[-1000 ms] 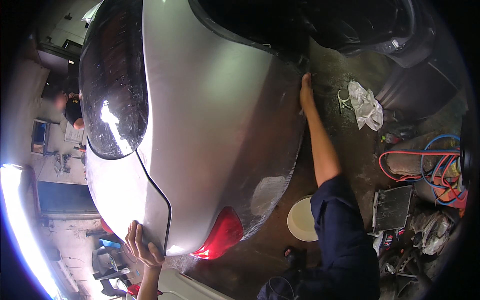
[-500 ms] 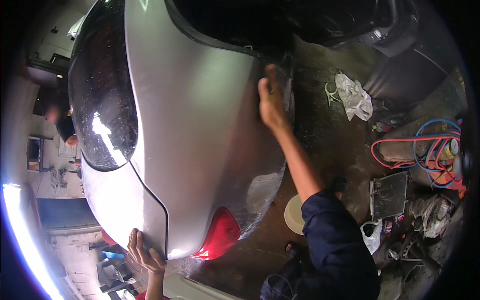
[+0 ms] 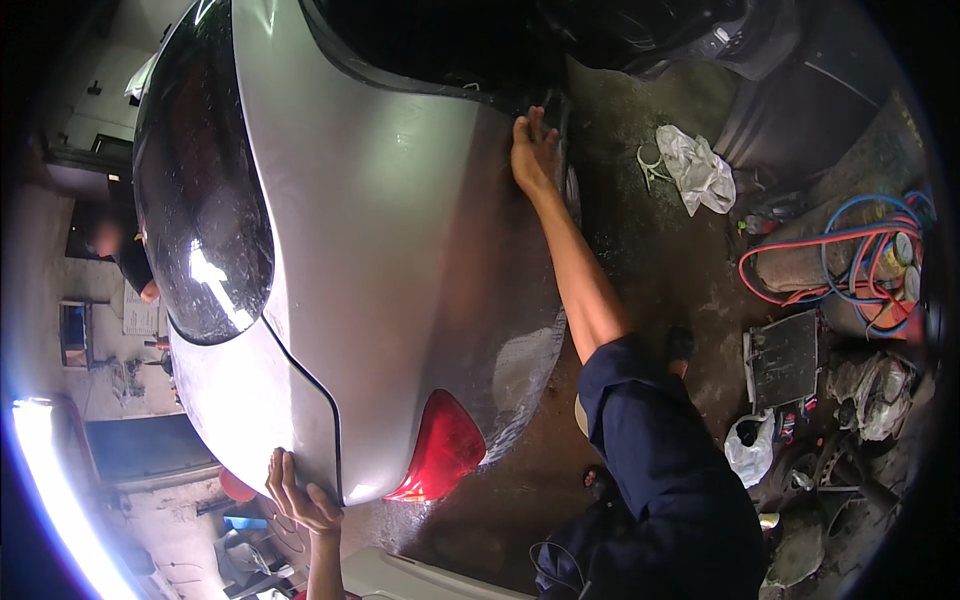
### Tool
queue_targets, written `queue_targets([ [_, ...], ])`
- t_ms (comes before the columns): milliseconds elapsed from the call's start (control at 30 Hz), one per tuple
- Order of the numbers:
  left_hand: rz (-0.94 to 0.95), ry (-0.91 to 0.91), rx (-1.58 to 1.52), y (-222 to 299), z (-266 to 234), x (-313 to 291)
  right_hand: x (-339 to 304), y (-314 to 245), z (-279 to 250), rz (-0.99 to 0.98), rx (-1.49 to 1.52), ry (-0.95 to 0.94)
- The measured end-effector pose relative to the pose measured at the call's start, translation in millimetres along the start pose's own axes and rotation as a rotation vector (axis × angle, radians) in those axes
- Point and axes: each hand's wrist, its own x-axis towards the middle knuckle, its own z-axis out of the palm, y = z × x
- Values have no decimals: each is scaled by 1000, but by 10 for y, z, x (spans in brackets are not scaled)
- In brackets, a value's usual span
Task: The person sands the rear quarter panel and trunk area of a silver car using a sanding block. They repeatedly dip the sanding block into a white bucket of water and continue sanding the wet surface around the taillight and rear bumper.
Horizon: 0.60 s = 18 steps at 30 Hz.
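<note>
Your right hand [image 3: 536,153], fingers loose and grasping nothing visible, seems to touch the far right edge of the silver car panel [image 3: 370,230], which runs lengthwise away from you, while your unclenched left hand [image 3: 305,498] rests nearer, on the trunk lid [image 3: 235,400].

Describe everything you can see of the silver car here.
The silver car shows a curved rear corner. Its painted panel looks glossy, duller and brownish toward the right, with a pale, scuffed-looking patch near that edge. A dark, speckled window lies at left, a dark seam curves below it, and a red tail light sits low. The left hand rests on the bright lower end; the right hand is at the upper right edge, contact unclear.
</note>
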Motion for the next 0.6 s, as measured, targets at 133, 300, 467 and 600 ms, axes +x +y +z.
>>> queue_targets([
  [133, 0, 13, 18, -22, -46, -29, -647, -316, 160, -397, -128, -34],
  [300, 4, -14, 23, -2, -4, -20, -506, -370, 77, -325, -91, -14],
  [467, 19, 20, 29, -5, -42, -6, -1175, -249, 181, -499, -201, -65],
  [600, 28, -7, 41, 0, 41, 25, -359, -439, 123, -340, -17, 23],
])
